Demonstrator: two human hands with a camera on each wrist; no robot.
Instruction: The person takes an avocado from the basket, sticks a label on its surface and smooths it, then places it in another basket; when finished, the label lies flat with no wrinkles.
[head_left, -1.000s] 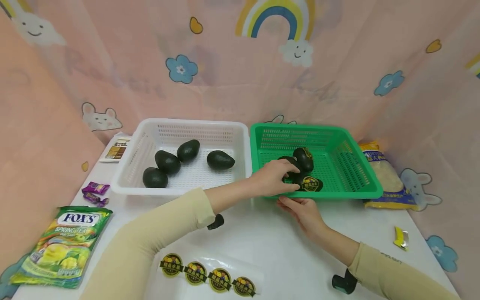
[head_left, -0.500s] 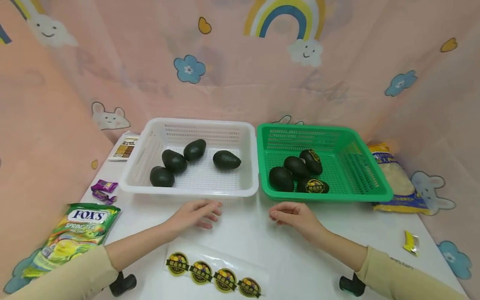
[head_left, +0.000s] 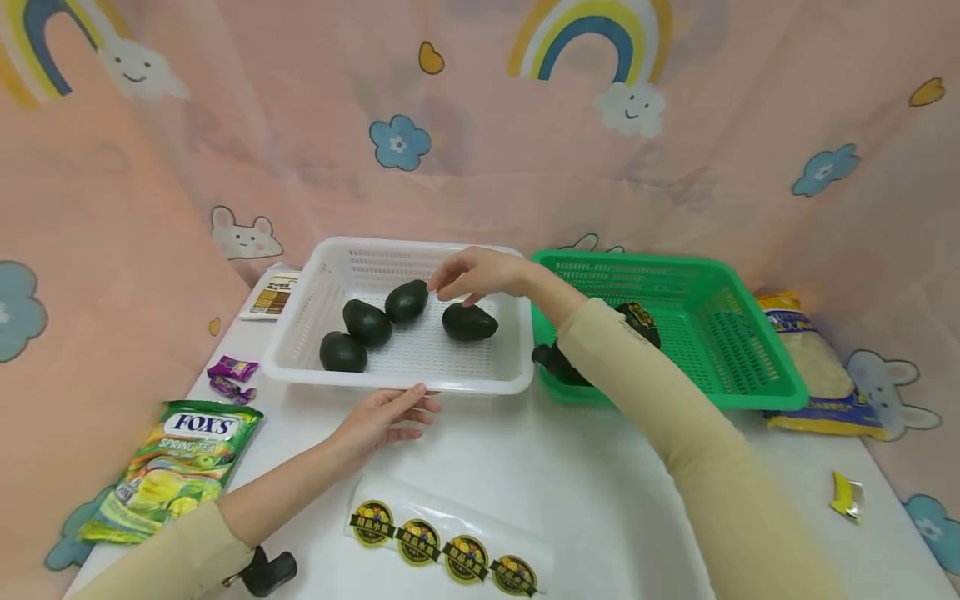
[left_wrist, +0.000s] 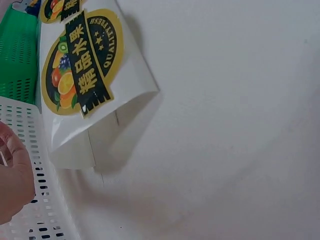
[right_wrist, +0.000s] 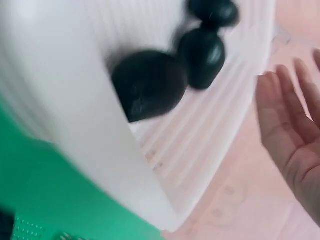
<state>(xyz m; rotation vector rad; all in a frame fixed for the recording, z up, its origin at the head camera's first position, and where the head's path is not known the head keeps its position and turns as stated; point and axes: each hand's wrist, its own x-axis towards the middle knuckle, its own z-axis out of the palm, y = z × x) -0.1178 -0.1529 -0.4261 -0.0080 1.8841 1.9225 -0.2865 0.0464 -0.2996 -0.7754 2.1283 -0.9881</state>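
My right hand (head_left: 483, 273) hangs over the white basket (head_left: 405, 388), just above a dark green avocado (head_left: 470, 322) lying alone at the right. In the right wrist view its fingers are loosely extended and hold nothing. Three more avocados (head_left: 367, 323) lie grouped at the basket's left. My left hand (head_left: 386, 421) is at the front rim of this basket, fingers relaxed and holding nothing. On the right, the green basket (head_left: 750, 342) holds avocados, including one with a gold-and-black sticker (head_left: 640, 318); my right sleeve hides most of the others.
A clear sheet with a row of round fruit stickers (head_left: 466, 559) lies in front. Left are a green candy bag (head_left: 172, 475), purple wrapped candies (head_left: 232, 368) and a white packet (head_left: 272, 296). Right are a blue-and-yellow bag (head_left: 813, 358) and a yellow wrapped candy (head_left: 847, 497).
My left hand has come out of the green basket, back to the white basket's front rim. The right hand has moved from before the green basket to above the white one.
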